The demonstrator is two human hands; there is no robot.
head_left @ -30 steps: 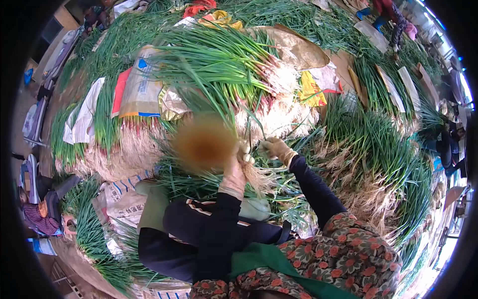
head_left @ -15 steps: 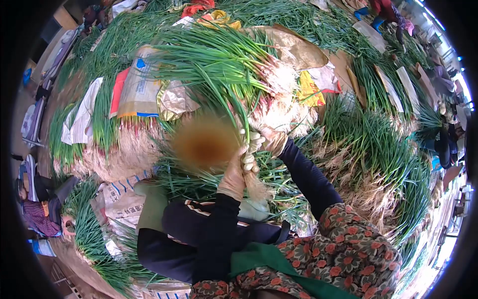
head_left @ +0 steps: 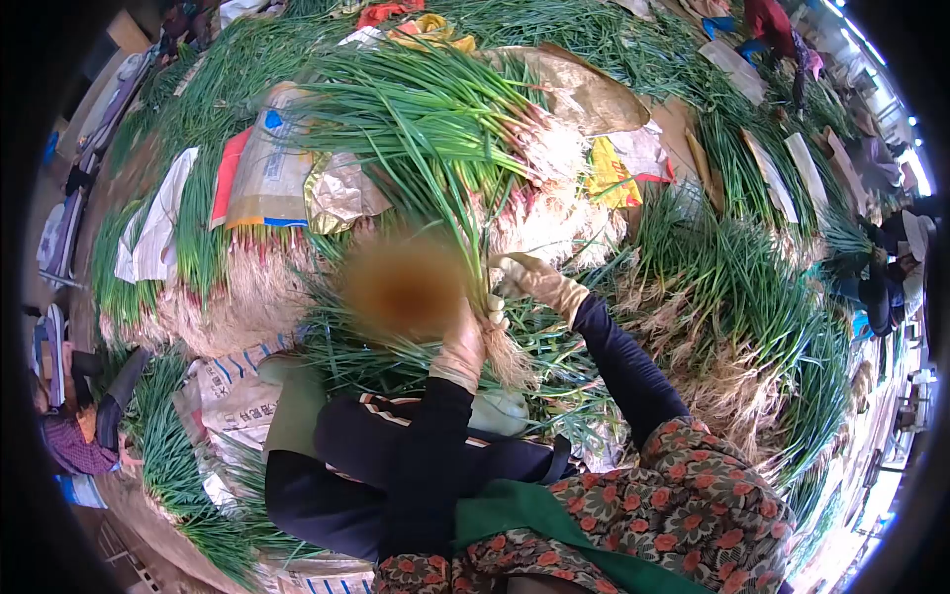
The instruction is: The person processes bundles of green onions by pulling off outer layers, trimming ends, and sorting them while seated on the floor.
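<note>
My left hand (head_left: 467, 346), in a pale glove, is wrapped round a small bunch of green onions (head_left: 510, 358); the roots hang below my fingers and the green leaves rise above. Close beside its stems, my gloved right hand (head_left: 539, 283) has its fingers curled in; what they pinch, if anything, is hidden. Just beyond my hands a large heap of green onions (head_left: 475, 119) lies with leaves to the left and white roots to the right. A brown blur covers part of the view left of my left hand.
Root-down green onions (head_left: 267, 287) stand at the left, partly under a printed sack (head_left: 272, 168). More onions (head_left: 732, 337) are piled at the right. A brown sheet (head_left: 594, 94) and a yellow bag (head_left: 612, 176) lie behind. Other people (head_left: 777, 30) are around the edges.
My right hand has drawn slightly down and right, its fingers now at the edge of the stems. My left hand keeps its hold on the bunch. The view has shifted slightly.
</note>
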